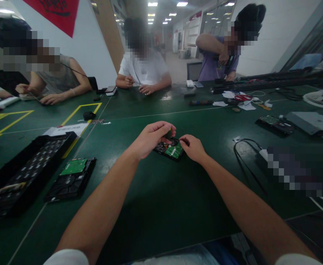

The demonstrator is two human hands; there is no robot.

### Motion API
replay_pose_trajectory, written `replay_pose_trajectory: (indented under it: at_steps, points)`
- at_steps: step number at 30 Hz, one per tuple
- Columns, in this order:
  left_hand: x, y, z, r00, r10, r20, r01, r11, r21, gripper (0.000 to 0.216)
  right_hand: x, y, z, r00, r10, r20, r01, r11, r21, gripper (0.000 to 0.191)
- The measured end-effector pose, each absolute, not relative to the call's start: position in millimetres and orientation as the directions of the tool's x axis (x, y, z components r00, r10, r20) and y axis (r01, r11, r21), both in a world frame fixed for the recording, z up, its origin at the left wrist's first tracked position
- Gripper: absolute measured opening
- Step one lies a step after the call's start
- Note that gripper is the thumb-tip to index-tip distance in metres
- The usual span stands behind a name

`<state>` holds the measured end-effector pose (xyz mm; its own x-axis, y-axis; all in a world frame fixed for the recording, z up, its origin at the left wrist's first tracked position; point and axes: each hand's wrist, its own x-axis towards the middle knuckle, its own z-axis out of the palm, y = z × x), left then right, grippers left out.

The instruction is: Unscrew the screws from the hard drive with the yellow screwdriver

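Observation:
A hard drive (174,151) with a green circuit board lies on the table between my two hands. My left hand (154,138) hangs over its far left part. The left fingers are curled in toward the thumb, and what they hold, if anything, I cannot make out. At the drive's far right corner is my right hand (193,147), with thumb and forefinger pinched together. A small dark thing shows at those fingertips, too small to name. Part of the drive's far side is hidden behind my left fingers.
On the green table (161,206), a second drive (74,167) lies left beside a long black tray (26,173). To the right are a circuit-board unit (276,124), a grey metal box (313,123) and a black cable (244,165). Three people sit across the table.

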<state>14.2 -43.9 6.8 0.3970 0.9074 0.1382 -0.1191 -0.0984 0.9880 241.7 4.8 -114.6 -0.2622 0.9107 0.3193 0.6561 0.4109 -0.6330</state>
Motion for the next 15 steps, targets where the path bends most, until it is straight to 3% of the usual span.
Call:
replay_pose_trajectory:
  at_steps: [9, 15]
  points:
    - [11.2, -42.2, 4.6, 0.339, 0.932, 0.128, 0.003, -0.137, 0.991, 0.034, 241.8, 5.4, -115.4, -0.273, 0.902, 0.335, 0.648, 0.43, -0.629, 0.015]
    - [12.0, -44.0, 6.1, 0.387, 0.916, 0.104, -0.083, -0.078, 0.994, 0.036, 242.1, 3.9, -114.2, -0.271, 0.909, 0.318, 0.64, 0.417, -0.645, 0.016]
